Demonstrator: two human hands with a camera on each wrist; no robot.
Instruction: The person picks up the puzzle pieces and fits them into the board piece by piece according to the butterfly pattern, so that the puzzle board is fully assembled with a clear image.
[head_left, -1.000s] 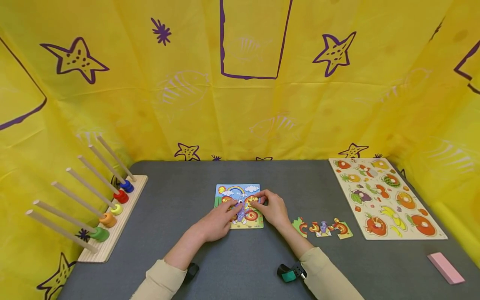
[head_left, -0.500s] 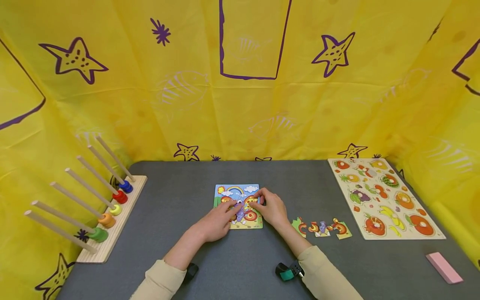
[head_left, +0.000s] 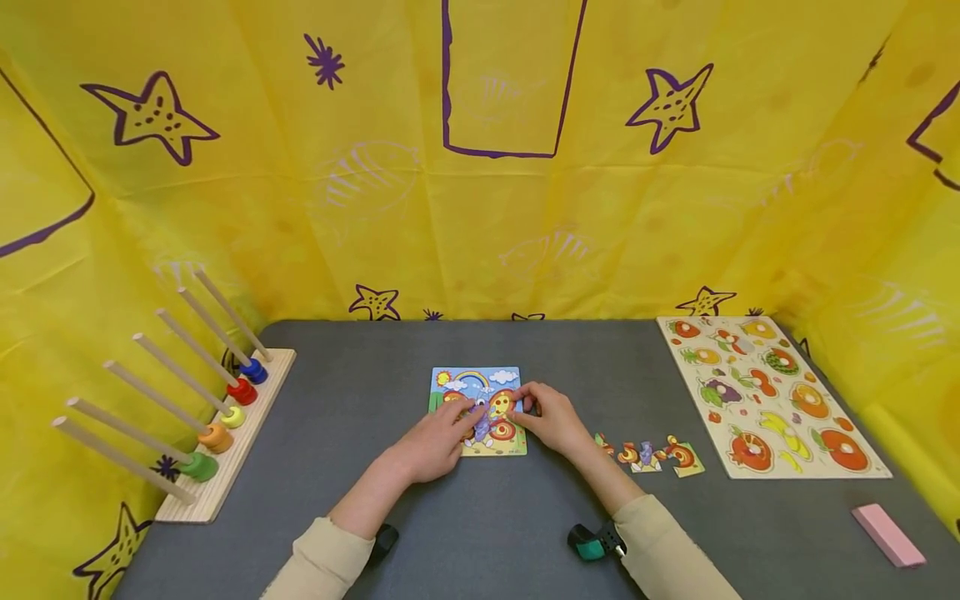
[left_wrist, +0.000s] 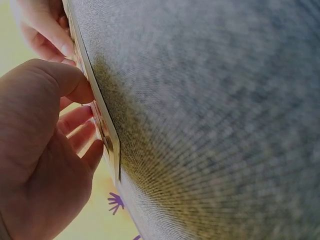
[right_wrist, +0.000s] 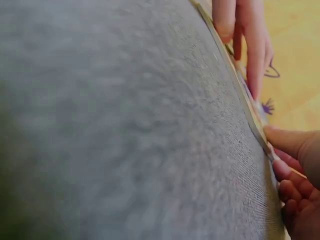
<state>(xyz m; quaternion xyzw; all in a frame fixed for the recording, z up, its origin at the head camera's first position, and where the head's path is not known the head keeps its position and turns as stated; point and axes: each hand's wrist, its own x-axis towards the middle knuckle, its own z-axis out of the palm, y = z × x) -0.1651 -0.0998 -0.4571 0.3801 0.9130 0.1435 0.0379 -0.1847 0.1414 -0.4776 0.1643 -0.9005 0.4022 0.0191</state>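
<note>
On the dark table a small square jigsaw puzzle (head_left: 501, 450) shows a butterfly under a rainbow. My left hand (head_left: 431, 446) rests on its left and middle part, fingers extended and touching the picture. At the right side, the thumb and fingertips of my right hand (head_left: 555, 423) touch the board near the upper right wing. Both wrist views show the puzzle nearly edge-on, with fingers of the left hand (left_wrist: 45, 135) and right hand (right_wrist: 295, 170) against it. Several loose puzzle pieces (head_left: 683, 457) lie right of the board, partly hidden by the right forearm.
To the left stands a wooden peg stand (head_left: 258, 400) with coloured rings on upright rods. A fruit puzzle board (head_left: 780, 417) lies at the right, with a pink block (head_left: 889, 535) nearer the front. Yellow patterned cloth (head_left: 480, 233) encloses the back and sides.
My right hand has shifted slightly right, drawing its fingertips from the butterfly's wing toward the board's right edge. Its forearm now covers more of the loose pieces. The left hand stays in place.
</note>
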